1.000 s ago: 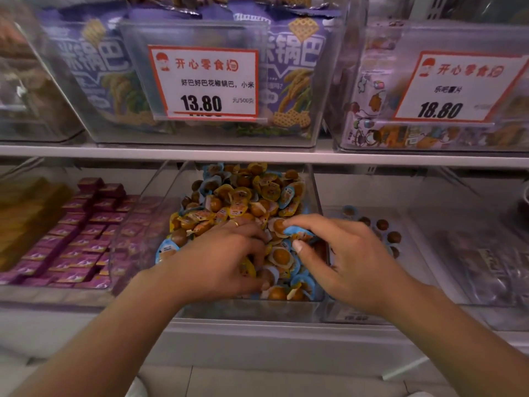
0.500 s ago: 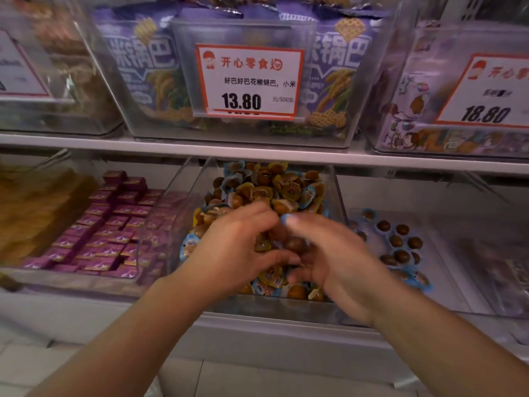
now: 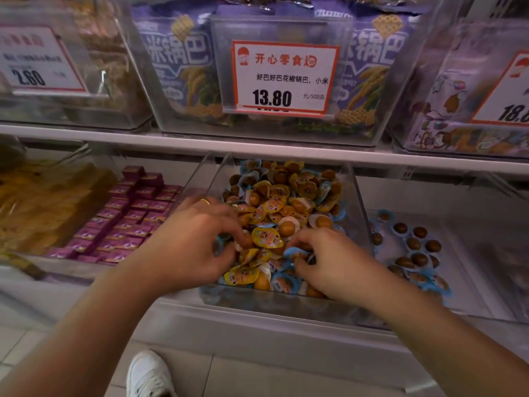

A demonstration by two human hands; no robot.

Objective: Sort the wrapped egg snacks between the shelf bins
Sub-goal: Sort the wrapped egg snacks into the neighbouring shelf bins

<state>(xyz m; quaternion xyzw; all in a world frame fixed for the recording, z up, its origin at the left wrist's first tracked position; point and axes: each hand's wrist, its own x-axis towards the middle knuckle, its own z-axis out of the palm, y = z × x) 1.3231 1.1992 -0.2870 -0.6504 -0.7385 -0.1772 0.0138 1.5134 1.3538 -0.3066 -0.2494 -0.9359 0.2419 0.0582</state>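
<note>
While both hands were kept low inside the middle bin (image 3: 361,196) on the lower shelf, the wrapped egg snacks (image 3: 289,202) were heaped there, in yellow and in blue wrappers mixed together. The left hand (image 3: 189,242) was placed at the front left of the heap, with its fingers curled down into the snacks; its fingertips were blurred, and what was held between them, if anything, could not be told. A ring (image 3: 205,200) was seen on 1 finger of this hand. The right hand (image 3: 332,259) was laid at the front right of the heap, with its fingers bent and closed around a blue-wrapped snack (image 3: 296,251). Between the 2 hands a yellow-wrapped snack (image 3: 266,237) was lying on top of the heap, face up.

Just beside the middle bin, on the right, a second bin (image 3: 469,287) was seen, and a much smaller group of blue-wrapped egg snacks (image 3: 415,247) was spread on its floor. On the left of the middle bin, small purple packets (image 3: 126,222) were stacked in rows in another bin. On the upper shelf a clear bin with purple bags (image 3: 174,67) was placed, and a price card (image 3: 284,77) marked 13.80 was fixed on its front. Near the bottom edge, a white shoe (image 3: 148,373) was visible on the tiled floor.
</note>
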